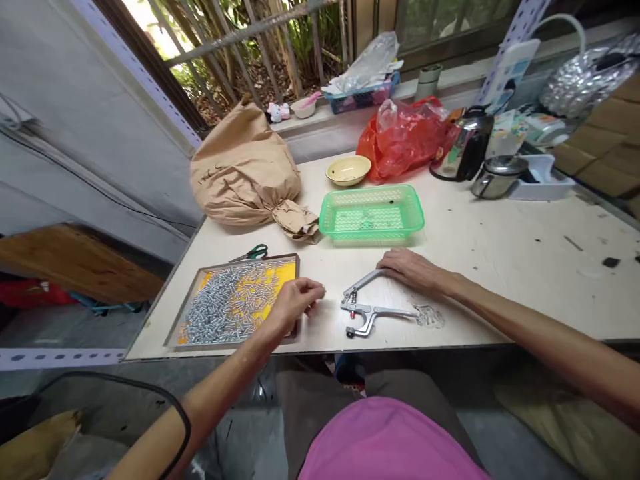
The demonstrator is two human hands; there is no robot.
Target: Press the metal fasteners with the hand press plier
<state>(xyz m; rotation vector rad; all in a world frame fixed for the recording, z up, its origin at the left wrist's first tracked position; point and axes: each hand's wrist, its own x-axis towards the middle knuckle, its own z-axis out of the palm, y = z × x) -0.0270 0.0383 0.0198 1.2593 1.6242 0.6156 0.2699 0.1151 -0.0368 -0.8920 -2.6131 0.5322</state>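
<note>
A pair of grey metal hand-press pliers point(373, 311) with a coil spring and a red tip lies on the table, its handles spread apart. Over the end of its upper handle my right hand point(413, 270) is closed, fingers curled around it. My left hand point(299, 300) hovers between the pliers and a shallow tray point(299, 267), its thumb and fingers pinched at a tiny item I cannot make out. Many small silvery metal pins or screws point(225, 300) fill the tray, with yellow lining showing at its right side.
Green-handled scissors point(257, 252) lie behind the tray. Farther back are a green plastic basket point(415, 217), a cream bowl point(349, 171), a tied brown paper sack point(245, 173) and a red plastic bag point(400, 143). A kettle point(465, 143) and a metal pot point(495, 180) stand at the right.
</note>
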